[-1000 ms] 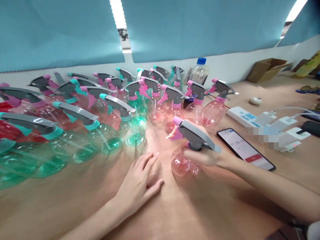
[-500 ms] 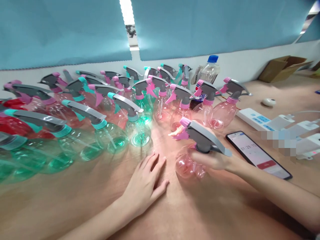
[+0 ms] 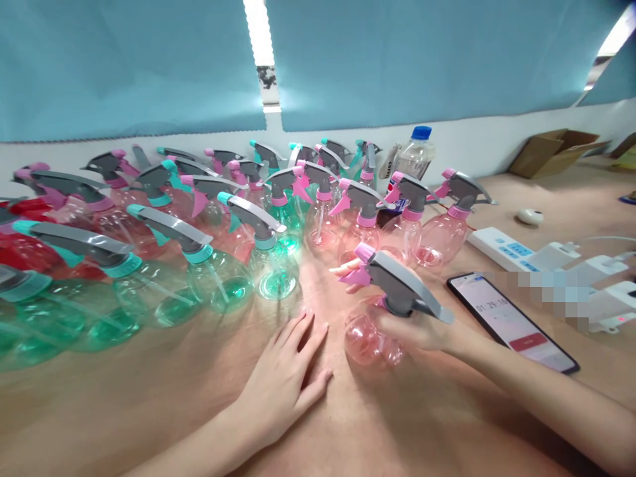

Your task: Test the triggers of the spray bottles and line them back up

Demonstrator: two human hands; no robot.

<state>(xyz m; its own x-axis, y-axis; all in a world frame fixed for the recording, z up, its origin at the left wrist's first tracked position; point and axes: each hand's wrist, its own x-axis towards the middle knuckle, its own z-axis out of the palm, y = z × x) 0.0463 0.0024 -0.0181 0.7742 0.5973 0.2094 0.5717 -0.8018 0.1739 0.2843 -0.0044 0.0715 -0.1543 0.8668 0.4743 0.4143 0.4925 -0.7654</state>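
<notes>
My right hand [image 3: 417, 326] is wrapped round a pink spray bottle [image 3: 365, 334] with a grey and pink trigger head. The thumb side lies across the bottle's neck, and some fingertips show beyond the pink trigger. My left hand [image 3: 284, 361] lies flat on the brown tabletop [image 3: 318, 430], fingers spread and holding nothing, to the left of that bottle. Just beyond the left fingertips stands a green spray bottle [image 3: 275, 275] with a teal collar. Several more green and pink spray bottles crowd together behind and to the left, many partly hidden by others.
A phone [image 3: 514, 324] showing a running timer lies right of my right forearm. Past it are a white power strip [image 3: 499, 246] with plugged-in chargers and a small white earbud-like object [image 3: 529, 216]. A blue-capped drink bottle [image 3: 416, 156] and an open cardboard box [image 3: 554, 154] stand at the back.
The view has tilted slightly, so the scene sits a little lower. My right hand still grips the pink spray bottle, and my left hand stays flat on the table.
</notes>
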